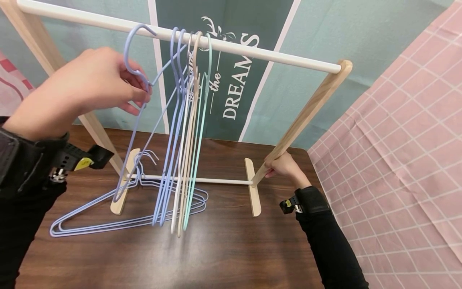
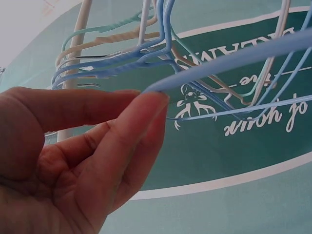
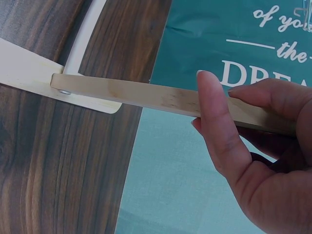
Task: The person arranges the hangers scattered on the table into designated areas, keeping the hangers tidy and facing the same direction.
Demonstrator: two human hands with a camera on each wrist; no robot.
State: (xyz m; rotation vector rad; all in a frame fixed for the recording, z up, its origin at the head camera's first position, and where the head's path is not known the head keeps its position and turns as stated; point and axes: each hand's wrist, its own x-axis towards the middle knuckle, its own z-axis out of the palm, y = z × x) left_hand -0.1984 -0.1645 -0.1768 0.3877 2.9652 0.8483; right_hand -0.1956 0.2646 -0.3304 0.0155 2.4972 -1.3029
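My left hand [image 1: 86, 80] pinches a light blue hanger [image 1: 126, 50] just below its hook, between thumb and fingertips. That hook rises at the white top rail [image 1: 281, 57] and overlaps it in the head view. Close up in the left wrist view, the thumb and fingers are on the blue hanger's [image 2: 209, 70] wire. To its right hang more hangers on the rail: blue [image 1: 172, 48], white, beige [image 1: 195, 52] and mint [image 1: 210, 56]. My right hand [image 1: 284, 164] grips the rack's right wooden post [image 1: 303, 116] low down, with fingers around the post [image 3: 141, 93] in the right wrist view.
Several blue hangers [image 1: 104, 228] lie stacked on the dark wood table [image 1: 231, 257], partly under the rack's left side. A lower white bar [image 1: 223, 182] joins the wooden feet [image 1: 254, 196]. Behind stands a green printed cloth [image 1: 234, 16]; pink checked cloth [image 1: 404, 160] is at right.
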